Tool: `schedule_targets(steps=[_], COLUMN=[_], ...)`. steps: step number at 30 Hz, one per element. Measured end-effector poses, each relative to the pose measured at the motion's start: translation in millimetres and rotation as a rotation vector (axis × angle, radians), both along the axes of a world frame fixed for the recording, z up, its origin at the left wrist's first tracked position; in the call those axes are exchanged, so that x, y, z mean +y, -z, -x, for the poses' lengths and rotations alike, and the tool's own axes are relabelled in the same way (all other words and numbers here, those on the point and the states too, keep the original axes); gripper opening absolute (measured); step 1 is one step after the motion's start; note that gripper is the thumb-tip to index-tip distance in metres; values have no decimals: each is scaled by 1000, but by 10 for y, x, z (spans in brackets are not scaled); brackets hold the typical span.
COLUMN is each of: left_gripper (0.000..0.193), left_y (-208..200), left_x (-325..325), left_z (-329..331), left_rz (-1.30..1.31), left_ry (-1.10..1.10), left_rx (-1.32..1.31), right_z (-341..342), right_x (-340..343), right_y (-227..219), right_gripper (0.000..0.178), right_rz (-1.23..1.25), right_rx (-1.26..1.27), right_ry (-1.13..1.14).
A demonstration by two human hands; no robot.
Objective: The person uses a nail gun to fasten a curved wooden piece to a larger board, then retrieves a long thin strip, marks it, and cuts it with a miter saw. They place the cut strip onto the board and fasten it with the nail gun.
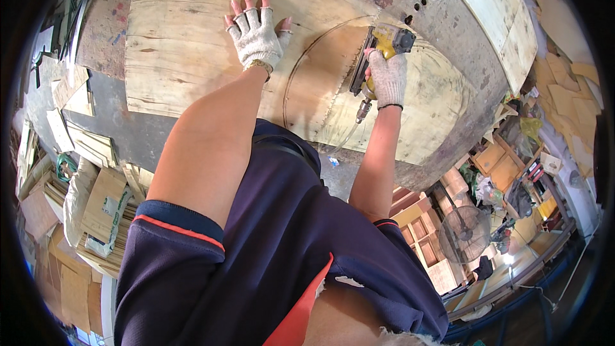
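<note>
My left hand (258,40), in a fingerless white knit glove, lies flat on a large pale plywood sheet (186,45) with its fingers spread. To its right, my right hand (389,81), gloved the same way, is wrapped round the grip of a yellow and black air nail gun (386,40). The gun's long black magazine lies along a rough, jagged seam between the plywood pieces. From the metal coupling (363,111) under the grip, a pale air hose (346,138) runs down toward me. A dark curved line crosses the sheet between my hands. The gun's nose is hard to make out.
The worn, stained worktable (102,48) lies under the sheet, with several dark holes at its far right. Another pale board (493,19) rests at the upper right. Wood offcuts (106,202) are stacked at the left. A fan (464,234) and clutter stand at the lower right.
</note>
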State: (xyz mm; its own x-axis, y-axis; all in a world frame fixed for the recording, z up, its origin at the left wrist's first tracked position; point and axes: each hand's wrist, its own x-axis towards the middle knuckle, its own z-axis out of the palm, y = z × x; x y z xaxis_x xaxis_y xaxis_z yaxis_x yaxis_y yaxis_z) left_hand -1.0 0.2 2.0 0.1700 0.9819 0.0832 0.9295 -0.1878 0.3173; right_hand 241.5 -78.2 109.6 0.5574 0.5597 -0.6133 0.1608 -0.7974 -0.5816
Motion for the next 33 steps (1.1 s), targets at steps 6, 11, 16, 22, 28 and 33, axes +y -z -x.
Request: schedule_targets(steps=[6, 11, 16, 22, 28, 33], left_gripper=[81, 81, 81, 81, 81, 79], left_y=[-6, -18, -11, 5, -3, -10], left_x=[5, 9, -5, 4, -10, -8], left_z=[1, -5, -4, 2, 3, -5], left_rz=[5, 25, 20, 6, 13, 6], left_ry=[1, -7, -3, 5, 3, -10], left_rx=[-13, 17, 1, -4, 5, 20], right_z=[14, 64, 63, 13, 24, 69], right_x=[-9, -38, -62, -66, -54, -72], right_y=[4, -17, -4, 10, -44, -61], right_gripper=[15, 19, 24, 24, 23, 20], right_rz=[-61, -68, -32, -5, -34, -42], right_rx=[-29, 21, 48, 27, 28, 63], right_ry=[-38, 12, 51, 8, -14, 26])
